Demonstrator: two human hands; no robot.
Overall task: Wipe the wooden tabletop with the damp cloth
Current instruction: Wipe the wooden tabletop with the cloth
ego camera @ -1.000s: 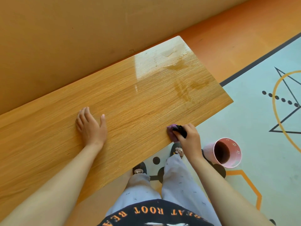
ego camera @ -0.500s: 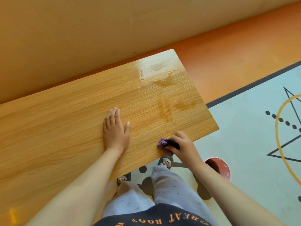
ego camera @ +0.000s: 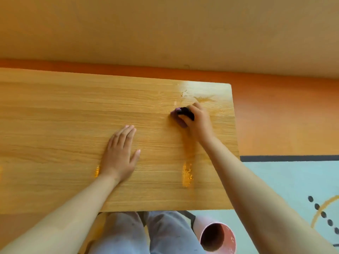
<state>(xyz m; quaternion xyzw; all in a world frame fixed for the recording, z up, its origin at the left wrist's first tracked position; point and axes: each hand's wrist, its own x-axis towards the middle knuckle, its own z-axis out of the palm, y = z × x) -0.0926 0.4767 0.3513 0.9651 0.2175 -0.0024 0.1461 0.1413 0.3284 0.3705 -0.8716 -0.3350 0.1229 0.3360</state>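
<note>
— How does the tabletop point(ego camera: 55, 125) lie?
— Long axis left to right; its left end is cut off. Dry-looking wood stretches left of both hands.
— Hands?
— Left hand point(ego camera: 120, 154) flat mid-board, fingers straight. Right hand point(ego camera: 197, 123), near the far right corner, clutches the cloth point(ego camera: 177, 114), mostly hidden under its fingers.

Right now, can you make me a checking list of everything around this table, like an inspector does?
Surface: wooden tabletop, with wet streaks towards its right end.
Job's things: purple cloth, bunched up on the tabletop.
Clutter: pink cup down on the floor beside the person's legs.
Grippers: right hand grips the cloth; left hand rests flat on the wood, fingers straight.
Cables: nothing seen.
Surroundings: orange floor, pale blue patterned mat, tan wall.
</note>
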